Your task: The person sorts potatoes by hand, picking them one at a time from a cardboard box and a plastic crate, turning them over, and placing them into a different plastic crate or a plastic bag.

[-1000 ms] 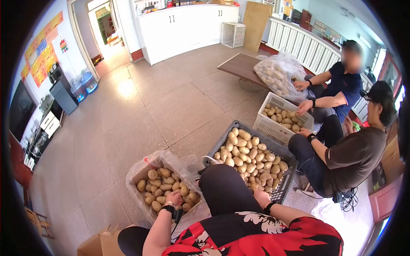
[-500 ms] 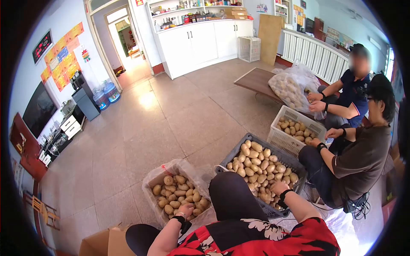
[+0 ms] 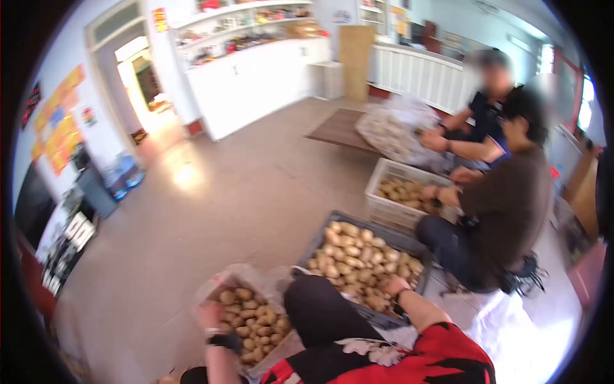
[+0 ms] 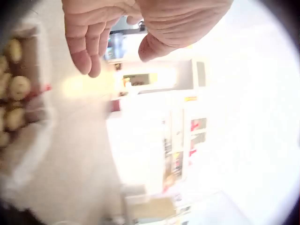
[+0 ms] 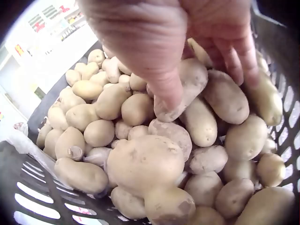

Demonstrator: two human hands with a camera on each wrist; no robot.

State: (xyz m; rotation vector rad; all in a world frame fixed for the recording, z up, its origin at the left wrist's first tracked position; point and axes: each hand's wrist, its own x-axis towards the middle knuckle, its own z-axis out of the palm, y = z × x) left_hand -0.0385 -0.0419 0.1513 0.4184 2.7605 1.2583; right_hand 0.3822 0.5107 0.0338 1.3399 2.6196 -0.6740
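Left hand: held at the 9 o'clock side of the lined box (image 4: 33, 61); fingers (image 3: 210, 315) loosely bent, thumb well apart, nothing seen in its hold.
Right hand (image 3: 394, 285): placed over the 4 o'clock part of the dark crate (image 5: 281, 33); thumb rested on a potato (image 5: 190, 77), fingers spread over others, no closed grip shown.
Potatoes: piled in the dark crate at 12 o'clock from the wearer, and in the lined box at 10 o'clock.
White crate (image 3: 390, 214): potatoes held within, set at 1 o'clock from the dark crate.
Liner (image 4: 26, 150): draped loosely over the box edge; could be snagged or dragged inward, it is judged, if brushed by the left hand.
Pile: stacked loosely; if the potato under the thumb were pulled sharply, neighbours could be rolled or skins scuffed.
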